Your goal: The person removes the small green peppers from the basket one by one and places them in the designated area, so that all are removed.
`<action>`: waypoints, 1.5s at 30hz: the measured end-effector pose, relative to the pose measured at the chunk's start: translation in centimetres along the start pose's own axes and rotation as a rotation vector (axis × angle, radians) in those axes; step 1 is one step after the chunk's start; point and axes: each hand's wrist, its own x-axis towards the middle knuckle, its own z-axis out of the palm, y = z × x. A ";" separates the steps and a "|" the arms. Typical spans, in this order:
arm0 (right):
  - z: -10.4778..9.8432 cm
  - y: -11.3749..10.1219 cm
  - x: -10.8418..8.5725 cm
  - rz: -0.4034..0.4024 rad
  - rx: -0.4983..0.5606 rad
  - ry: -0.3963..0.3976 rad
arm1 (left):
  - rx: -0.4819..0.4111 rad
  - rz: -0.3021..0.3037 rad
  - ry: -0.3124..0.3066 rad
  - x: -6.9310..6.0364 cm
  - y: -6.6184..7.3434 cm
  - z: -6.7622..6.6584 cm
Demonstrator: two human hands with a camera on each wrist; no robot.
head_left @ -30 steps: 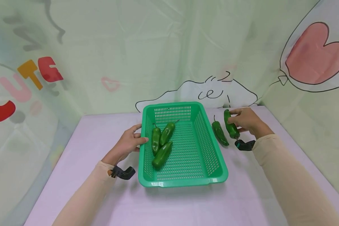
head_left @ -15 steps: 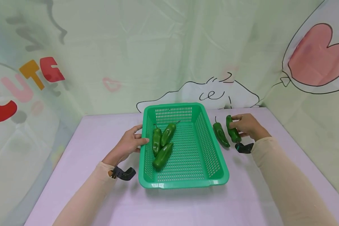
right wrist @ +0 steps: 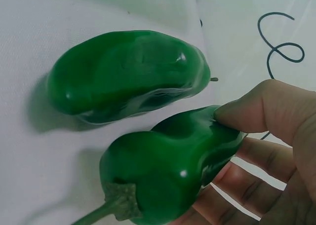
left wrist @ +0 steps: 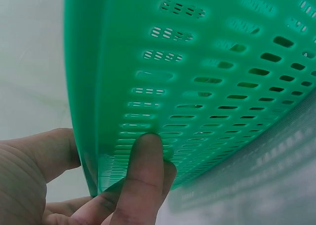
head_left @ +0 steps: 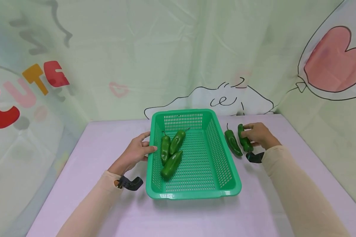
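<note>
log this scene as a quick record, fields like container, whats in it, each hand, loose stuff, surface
container: green plastic basket with slotted walls
contents: three green peppers, all toward the left side
left hand: grips the basket's left side, thumb over the rim
right hand: holds a fourth pepper, its stem end toward the person
loose item: a fifth pepper, between the basket and the fourth pepper, stem pointing away from the person
surface: pale lilac table
backdrop: pale green sheet with printed drawings
</note>
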 end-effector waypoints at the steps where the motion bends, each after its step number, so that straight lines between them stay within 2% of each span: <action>1: 0.1 0.1 0.1 0.003 0.000 0.000 | 0.001 0.001 -0.001 0.0 0.0 0.0; 20: 0.7 0.7 0.5 0.020 -0.050 0.047 | 0.009 0.012 0.003 -0.2 0.1 0.2; 27: 0.7 0.7 0.6 0.018 -0.070 0.037 | 0.009 0.012 0.005 -0.2 0.1 0.1; 45: 0.7 0.0 -0.8 0.009 -0.282 0.059 | 0.002 0.018 -0.011 -0.1 0.1 0.0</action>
